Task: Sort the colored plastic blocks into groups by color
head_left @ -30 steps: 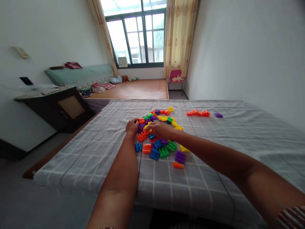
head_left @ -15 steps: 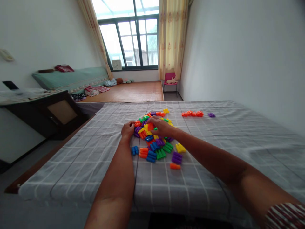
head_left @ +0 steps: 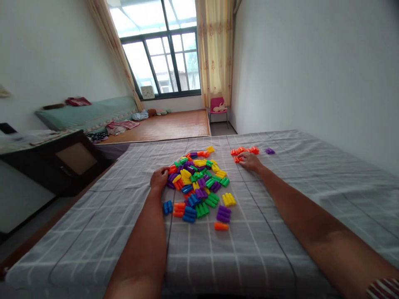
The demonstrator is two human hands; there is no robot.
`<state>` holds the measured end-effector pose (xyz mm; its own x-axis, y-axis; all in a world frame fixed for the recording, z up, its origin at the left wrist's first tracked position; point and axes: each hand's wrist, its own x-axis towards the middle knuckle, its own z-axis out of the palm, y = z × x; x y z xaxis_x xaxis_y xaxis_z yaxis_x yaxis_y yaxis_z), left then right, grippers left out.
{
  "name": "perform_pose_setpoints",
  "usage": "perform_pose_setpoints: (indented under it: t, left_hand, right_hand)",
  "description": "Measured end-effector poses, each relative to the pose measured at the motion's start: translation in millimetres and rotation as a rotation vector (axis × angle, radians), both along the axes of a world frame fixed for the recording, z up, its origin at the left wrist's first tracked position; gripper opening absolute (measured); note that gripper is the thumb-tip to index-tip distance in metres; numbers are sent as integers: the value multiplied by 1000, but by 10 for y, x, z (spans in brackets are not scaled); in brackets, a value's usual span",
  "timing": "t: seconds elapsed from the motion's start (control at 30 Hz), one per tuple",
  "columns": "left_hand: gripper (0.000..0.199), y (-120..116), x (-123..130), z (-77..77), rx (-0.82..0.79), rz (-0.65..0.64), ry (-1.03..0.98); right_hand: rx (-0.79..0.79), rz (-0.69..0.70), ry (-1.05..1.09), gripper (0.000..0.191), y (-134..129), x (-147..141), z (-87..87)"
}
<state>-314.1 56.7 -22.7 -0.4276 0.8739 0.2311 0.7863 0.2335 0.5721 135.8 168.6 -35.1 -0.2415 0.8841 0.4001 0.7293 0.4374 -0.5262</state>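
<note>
A heap of plastic toy building blocks [head_left: 199,176] in orange, yellow, green, blue and purple lies on the grey checked cloth [head_left: 249,249]. At its left edge rests my left hand [head_left: 159,178], fingers curled against the outer blocks; what they hold, if anything, is hidden. To the right of the heap, my right hand [head_left: 250,161] pinches an orange block [head_left: 237,159] at the cloth. Just behind it is a row of orange blocks [head_left: 245,150]. The right fingertips are partly hidden by the hand.
A purple block [head_left: 269,151] sits right of the orange row. In front of the heap lie a yellow block [head_left: 229,199], a purple block [head_left: 223,214] and a single orange piece [head_left: 221,226]. Beyond the table are a wooden bed platform [head_left: 174,124] and a pink chair [head_left: 217,104].
My right hand has moved from above the heap to the right, carrying an orange block to the orange row. My left hand stays at the heap's left edge. The view has shifted slightly.
</note>
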Motion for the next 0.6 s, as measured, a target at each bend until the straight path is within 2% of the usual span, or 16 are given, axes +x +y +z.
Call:
perform_pose_setpoints:
  t: [0.1, 0.23, 0.43, 0.53, 0.6]
  left_hand:
    - [34, 13, -13, -6, -7, 6, -13]
    - [33, 26, -24, -21, -10, 17, -15]
    - [34, 26, -10, -27, -4, 24, -28]
    - [34, 23, 3, -22, -26, 34, -20]
    - [35, 16, 13, -19, -28, 33, -16]
  right_hand:
    - [87, -11, -68, 18, 48, -38, -65]
    - [94, -77, -118, 14, 80, -91, -108]
    - [136, -132, -87, 18, -14, -117, -41]
    - [114, -72, -43, 23, -108, -171, 45]
    - [30, 39, -18, 22, -196, -265, 111]
